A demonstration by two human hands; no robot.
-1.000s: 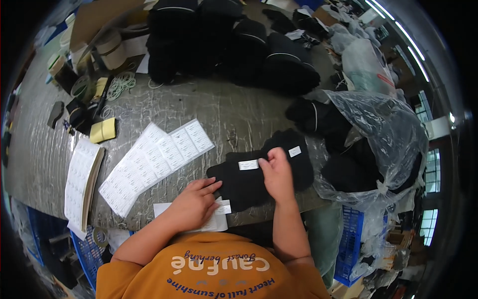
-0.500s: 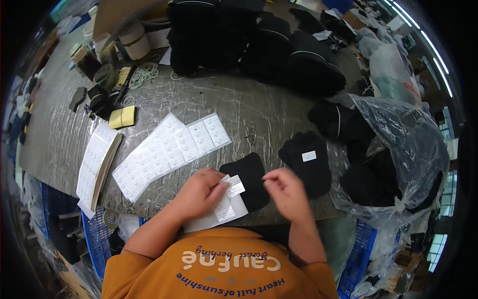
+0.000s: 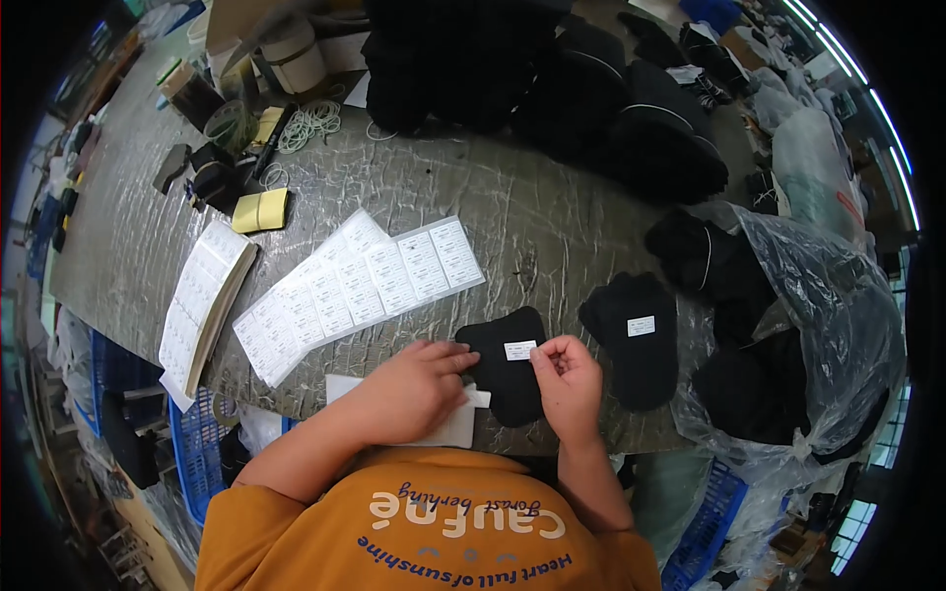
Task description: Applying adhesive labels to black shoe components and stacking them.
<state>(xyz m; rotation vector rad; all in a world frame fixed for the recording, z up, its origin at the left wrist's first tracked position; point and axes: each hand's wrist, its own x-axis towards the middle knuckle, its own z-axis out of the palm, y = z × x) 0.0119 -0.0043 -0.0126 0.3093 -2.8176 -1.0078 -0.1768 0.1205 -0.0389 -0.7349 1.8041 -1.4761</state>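
Observation:
A flat black fabric piece with rounded ends lies on the table in front of me. Close to its middle is a small white label, whose right edge is pinched between the thumb and finger of my right hand. My left hand is open, fingers stretched out, and its fingertips touch the left edge of the fabric. Beneath that hand lies a white sheet of labels, mostly hidden, with a white strip showing past the fingers. To the right, a second black piece bears a similar label.
Label sheets overlap left of the fabric, beside a thick label stack. A yellow pad and rubber bands lie farther back. Bundled black fabric fills the far side. A clear plastic bag holds more black pieces.
My right hand has come in from the right to the label now on the fabric. My left hand has let go of the label sheet and flattened over it, touching the fabric's edge.

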